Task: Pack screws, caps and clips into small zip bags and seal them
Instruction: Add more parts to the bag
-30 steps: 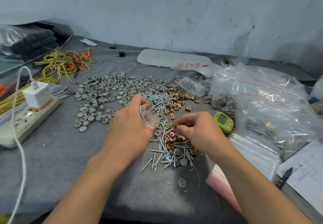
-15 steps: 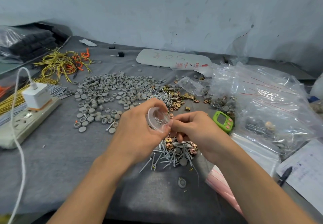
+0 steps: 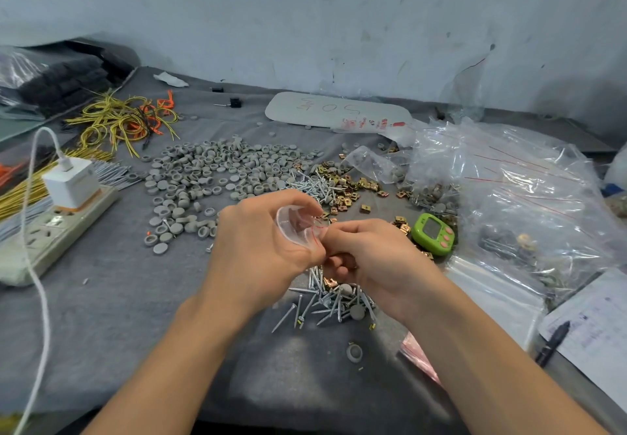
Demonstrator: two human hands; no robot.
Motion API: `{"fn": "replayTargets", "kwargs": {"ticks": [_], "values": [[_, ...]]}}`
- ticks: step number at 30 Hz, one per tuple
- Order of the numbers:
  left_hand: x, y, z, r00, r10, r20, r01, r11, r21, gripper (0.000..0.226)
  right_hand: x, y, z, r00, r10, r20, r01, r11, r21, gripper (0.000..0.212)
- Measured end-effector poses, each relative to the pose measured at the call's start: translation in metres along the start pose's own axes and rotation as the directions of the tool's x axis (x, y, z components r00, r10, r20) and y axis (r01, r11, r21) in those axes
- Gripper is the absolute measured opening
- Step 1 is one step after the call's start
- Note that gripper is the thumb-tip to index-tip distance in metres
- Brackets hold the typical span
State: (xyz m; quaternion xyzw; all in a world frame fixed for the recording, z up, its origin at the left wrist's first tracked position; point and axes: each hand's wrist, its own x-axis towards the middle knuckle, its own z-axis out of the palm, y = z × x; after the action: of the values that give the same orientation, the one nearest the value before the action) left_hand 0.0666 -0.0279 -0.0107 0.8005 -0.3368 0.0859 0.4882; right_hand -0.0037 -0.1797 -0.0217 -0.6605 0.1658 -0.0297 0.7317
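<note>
My left hand (image 3: 261, 248) holds a small clear zip bag (image 3: 297, 226) with its mouth spread open toward the right. My right hand (image 3: 369, 255) is curled at the bag's mouth, fingertips touching its rim; something small sits under its curled fingers, but I cannot tell what. Below both hands lies a heap of silver screws (image 3: 325, 302) mixed with copper clips. Grey round caps (image 3: 217, 177) are spread over the cloth behind the hands. More copper clips (image 3: 349, 185) lie to the right of the caps.
A green timer (image 3: 432, 234) sits right of my hands. Large clear bags (image 3: 515, 197) pile up at the right, with flat zip bags (image 3: 492, 299) and a paper with a pen (image 3: 551, 344) nearer me. A power strip with a white charger (image 3: 69, 187) lies left, and yellow ties (image 3: 118, 122) behind it.
My right hand rose from the screw and clip heap to the bag's mouth. My left hand shifted right and turned the bag's opening toward it.
</note>
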Motion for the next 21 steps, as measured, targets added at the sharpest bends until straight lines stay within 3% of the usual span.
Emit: {"fn": "replayTargets", "kwargs": {"ticks": [5, 12, 17, 19, 21], "values": [[0.000, 0.000, 0.005, 0.994, -0.104, 0.037, 0.104, 0.995, 0.006, 0.035, -0.001, -0.003, -0.001, 0.987, -0.140, -0.076, 0.106, 0.933, -0.345, 0.027], [0.003, -0.006, 0.004, 0.987, -0.127, 0.101, 0.141, 0.979, -0.146, 0.045, -0.001, -0.005, -0.004, 0.985, -0.162, -0.056, 0.132, 0.925, -0.356, 0.014], [-0.001, -0.003, 0.006, 0.999, -0.029, 0.026, 0.030, 0.999, -0.023, 0.029, -0.001, -0.007, -0.015, 0.974, -0.181, -0.137, 0.107, 0.897, -0.429, 0.013], [0.000, -0.003, 0.006, 0.999, -0.040, -0.034, 0.042, 0.997, 0.065, 0.027, 0.003, -0.008, -0.028, 0.924, -0.264, -0.277, 0.049, 0.799, -0.599, 0.018], [0.001, -0.005, 0.002, 0.995, -0.052, -0.080, 0.062, 0.990, 0.126, 0.029, 0.006, -0.009, -0.041, 0.869, -0.329, -0.369, -0.115, 0.591, -0.799, 0.016]]}}
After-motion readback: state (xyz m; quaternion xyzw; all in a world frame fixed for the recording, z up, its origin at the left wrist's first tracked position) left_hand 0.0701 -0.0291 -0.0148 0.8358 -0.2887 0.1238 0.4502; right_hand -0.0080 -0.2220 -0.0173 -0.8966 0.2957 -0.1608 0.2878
